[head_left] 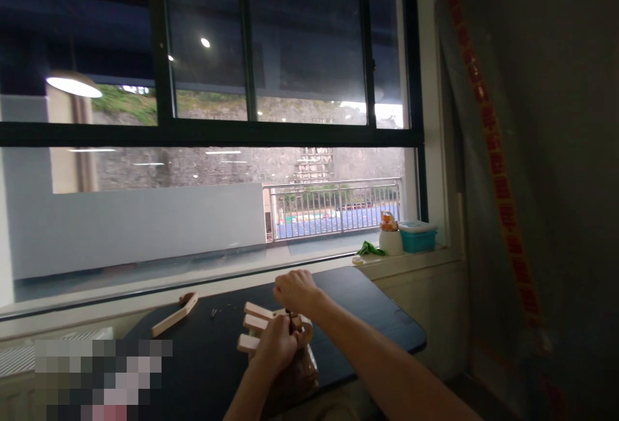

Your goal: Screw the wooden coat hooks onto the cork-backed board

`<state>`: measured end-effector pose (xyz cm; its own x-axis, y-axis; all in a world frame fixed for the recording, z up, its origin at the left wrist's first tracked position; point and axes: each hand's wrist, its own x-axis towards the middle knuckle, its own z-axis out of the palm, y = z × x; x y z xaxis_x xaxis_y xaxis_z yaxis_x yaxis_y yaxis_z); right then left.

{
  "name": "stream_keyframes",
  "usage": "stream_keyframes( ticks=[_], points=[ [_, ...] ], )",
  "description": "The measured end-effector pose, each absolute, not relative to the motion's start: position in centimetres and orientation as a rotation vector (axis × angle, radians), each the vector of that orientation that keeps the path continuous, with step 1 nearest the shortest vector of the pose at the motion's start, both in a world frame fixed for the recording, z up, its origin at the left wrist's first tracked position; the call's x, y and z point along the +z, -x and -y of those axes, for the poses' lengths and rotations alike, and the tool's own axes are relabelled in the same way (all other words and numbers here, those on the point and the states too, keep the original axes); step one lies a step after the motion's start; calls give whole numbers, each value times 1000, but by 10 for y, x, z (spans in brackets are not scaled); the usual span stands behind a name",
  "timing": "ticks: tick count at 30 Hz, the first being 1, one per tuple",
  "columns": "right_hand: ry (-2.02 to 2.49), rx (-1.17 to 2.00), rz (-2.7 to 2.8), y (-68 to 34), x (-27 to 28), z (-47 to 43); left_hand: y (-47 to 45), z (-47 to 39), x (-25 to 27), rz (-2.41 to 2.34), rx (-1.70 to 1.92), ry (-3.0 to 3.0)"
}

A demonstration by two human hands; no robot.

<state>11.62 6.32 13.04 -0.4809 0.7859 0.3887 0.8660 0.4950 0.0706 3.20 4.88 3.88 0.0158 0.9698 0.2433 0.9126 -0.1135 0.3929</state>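
Note:
My right hand (296, 288) is closed in a fist above the tabletop. A thin dark shaft (289, 319) shows beneath it; the rest of that tool is hidden, and I cannot tell its kind. Lower and closer to me, my left hand (280, 342) is closed against a pale wooden assembly (255, 322). Several of its flat bars stick out to the left, and a rounded end shows at the right. Something brown and shiny (300, 372) lies under the assembly, partly covered by my left hand.
On the dark table (338, 292), a separate wooden piece (175, 315) with a brown end lies at the left. Small metal bits (213, 313) lie near it. A green cloth (371, 249), a white jar (389, 242) and a blue box (418, 238) stand on the windowsill.

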Motion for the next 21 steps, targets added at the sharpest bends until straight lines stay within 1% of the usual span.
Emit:
stream_keyframes(
  ticks=[21],
  points=[
    [1408,-324,2451,-116,135,-62,-34,-45,46,-1979,654,-2148]
  ],
)
